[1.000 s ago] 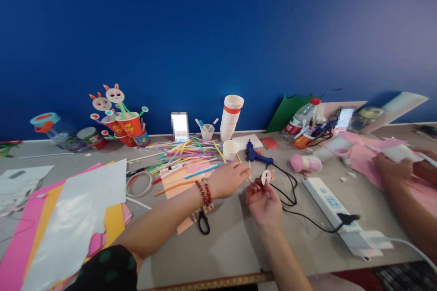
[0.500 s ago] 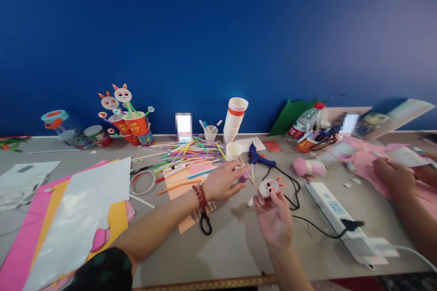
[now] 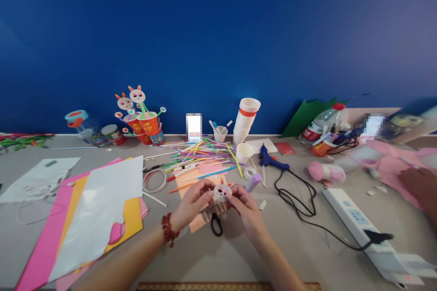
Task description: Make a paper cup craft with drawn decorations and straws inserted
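Note:
A small white paper rabbit face (image 3: 222, 192) with pink ears and dark eyes is held up between my two hands. My left hand (image 3: 197, 201), with a red bead bracelet on the wrist, pinches its left edge. My right hand (image 3: 246, 207) grips its right edge. Below it, black-handled scissors (image 3: 216, 225) lie partly over an orange paper sheet (image 3: 196, 223). Just beyond my right hand stand a purple-capped tube (image 3: 253, 182) and a small roll of tape (image 3: 249, 173).
Coloured sticks (image 3: 201, 154) spread behind my hands. A blue glue gun (image 3: 271, 160) lies to the right, its black cord near a white power strip (image 3: 358, 227). Paper sheets (image 3: 102, 209) cover the left. Rabbit-topped cups (image 3: 147, 125) stand behind. Another person's hand (image 3: 421, 186) is on pink material.
My left hand has left the purple-capped tube and joined my right hand at the rabbit face. The face has moved left and turned upright, ears up.

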The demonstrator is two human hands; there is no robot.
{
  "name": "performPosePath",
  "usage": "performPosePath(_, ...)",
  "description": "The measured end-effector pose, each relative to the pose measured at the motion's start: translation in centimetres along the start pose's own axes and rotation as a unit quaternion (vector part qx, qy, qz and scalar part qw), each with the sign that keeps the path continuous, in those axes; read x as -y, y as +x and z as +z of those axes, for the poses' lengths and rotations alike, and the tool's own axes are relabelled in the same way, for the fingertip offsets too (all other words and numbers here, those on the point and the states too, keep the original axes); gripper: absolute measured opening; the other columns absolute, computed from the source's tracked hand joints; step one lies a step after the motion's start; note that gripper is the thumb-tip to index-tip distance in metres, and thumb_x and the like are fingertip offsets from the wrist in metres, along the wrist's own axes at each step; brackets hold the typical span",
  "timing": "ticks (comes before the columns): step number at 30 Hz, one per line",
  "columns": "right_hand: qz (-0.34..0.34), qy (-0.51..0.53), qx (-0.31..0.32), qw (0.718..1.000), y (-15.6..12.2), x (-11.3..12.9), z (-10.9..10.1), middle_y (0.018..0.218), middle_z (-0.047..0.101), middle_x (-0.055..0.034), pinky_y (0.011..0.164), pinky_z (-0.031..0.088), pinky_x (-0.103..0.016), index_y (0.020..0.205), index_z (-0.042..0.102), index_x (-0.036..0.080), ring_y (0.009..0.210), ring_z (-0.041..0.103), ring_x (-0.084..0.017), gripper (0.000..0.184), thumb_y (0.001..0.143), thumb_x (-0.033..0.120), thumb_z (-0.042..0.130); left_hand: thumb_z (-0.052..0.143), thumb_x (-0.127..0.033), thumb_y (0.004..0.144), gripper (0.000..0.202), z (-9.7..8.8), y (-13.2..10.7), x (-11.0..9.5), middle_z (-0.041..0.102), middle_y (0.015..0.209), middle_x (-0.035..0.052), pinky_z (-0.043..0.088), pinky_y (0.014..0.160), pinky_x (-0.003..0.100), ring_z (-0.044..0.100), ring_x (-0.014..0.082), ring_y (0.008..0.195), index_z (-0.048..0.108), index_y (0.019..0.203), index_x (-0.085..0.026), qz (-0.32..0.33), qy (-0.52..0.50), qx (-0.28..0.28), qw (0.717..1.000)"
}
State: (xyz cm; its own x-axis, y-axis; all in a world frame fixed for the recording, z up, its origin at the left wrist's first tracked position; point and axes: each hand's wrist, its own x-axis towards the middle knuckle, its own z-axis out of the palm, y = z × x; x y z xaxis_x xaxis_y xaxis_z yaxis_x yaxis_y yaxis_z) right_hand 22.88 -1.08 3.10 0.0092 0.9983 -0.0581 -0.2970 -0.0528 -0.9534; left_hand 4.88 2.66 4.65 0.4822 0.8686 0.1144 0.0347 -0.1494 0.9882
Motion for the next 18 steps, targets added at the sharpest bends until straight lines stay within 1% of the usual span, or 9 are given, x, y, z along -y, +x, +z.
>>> performPosePath(1,0.008,-0.004,0.023,1.0,0.1,-0.3,0.5,0.065,0.052,0.0026,0.06,0.038,-0.025,0.07,0.057,0.019,0.062,0.047,-0.014,0.028,0.077,0.042,0.073,0.055,-0.045,0.089,0.032,-0.1,-0.4,0.0,0.062,0.095,0.0063,0.048,0.075,0.029,0.059,0.0175,0.083,0.058,0.103,-0.016,-0.016,-0.042,-0.003,0.999)
performPosePath(2,0.015,-0.01,0.043,0.999,0.2,-0.5,0.9,0.065,0.051,0.003,0.059,0.038,-0.024,0.071,0.057,0.019,0.061,0.047,-0.013,0.029,0.078,0.042,0.072,0.06,-0.045,0.085,0.033,-0.1,-0.8,-0.1,0.061,0.096,0.0058,0.047,0.077,0.029,0.058,0.0177,0.085,0.058,0.102,-0.017,-0.035,-0.077,-0.011,0.996)
performPosePath(4,0.02,-0.025,0.067,0.997,0.4,-1.1,1.8,0.064,0.05,0.0036,0.056,0.036,-0.023,0.071,0.057,0.019,0.06,0.045,-0.012,0.029,0.078,0.043,0.072,0.067,-0.045,0.08,0.033,-0.1,-1.4,-0.1,0.06,0.089,0.0031,0.045,0.075,0.027,0.056,0.0164,0.082,0.058,0.095,-0.017,-0.071,-0.125,-0.032,0.989)
performPosePath(7,0.023,-0.035,0.072,0.996,0.5,-1.6,2.7,0.063,0.048,0.0044,0.054,0.034,-0.023,0.071,0.055,0.019,0.058,0.043,-0.012,0.032,0.077,0.045,0.072,0.07,-0.045,0.077,0.032,0.0,-1.8,-0.1,0.056,0.078,-0.0001,0.043,0.069,0.024,0.052,0.014,0.073,0.057,0.085,-0.016,-0.104,-0.145,-0.065,0.982)
performPosePath(10,0.029,-0.027,0.071,0.997,0.5,-1.8,3.4,0.062,0.047,0.0052,0.053,0.033,-0.022,0.071,0.053,0.02,0.056,0.042,-0.011,0.033,0.077,0.047,0.072,0.071,-0.046,0.076,0.032,-0.1,-2.1,0.0,0.056,0.076,-0.0011,0.042,0.067,0.023,0.051,0.0136,0.071,0.058,0.083,-0.016,-0.114,-0.137,-0.086,0.98)
performPosePath(13,0.018,-0.022,0.061,0.998,0.4,-1.8,3.9,0.064,0.047,0.0049,0.054,0.035,-0.022,0.071,0.053,0.02,0.057,0.043,-0.011,0.033,0.076,0.047,0.072,0.071,-0.043,0.077,0.03,-0.2,-2.3,0.0,0.056,0.074,-0.0022,0.041,0.067,0.023,0.051,0.0129,0.07,0.057,0.082,-0.017,-0.119,-0.151,-0.098,0.977)
performPosePath(18,-0.002,-0.024,0.037,0.999,0.4,-1.7,4.6,0.066,0.05,0.0037,0.055,0.037,-0.023,0.07,0.054,0.02,0.059,0.045,-0.012,0.032,0.078,0.046,0.071,0.072,-0.039,0.077,0.029,-0.5,-2.8,0.4,0.061,0.085,0.0003,0.044,0.074,0.025,0.055,0.0145,0.079,0.059,0.092,-0.018,-0.097,-0.186,-0.113,0.971)
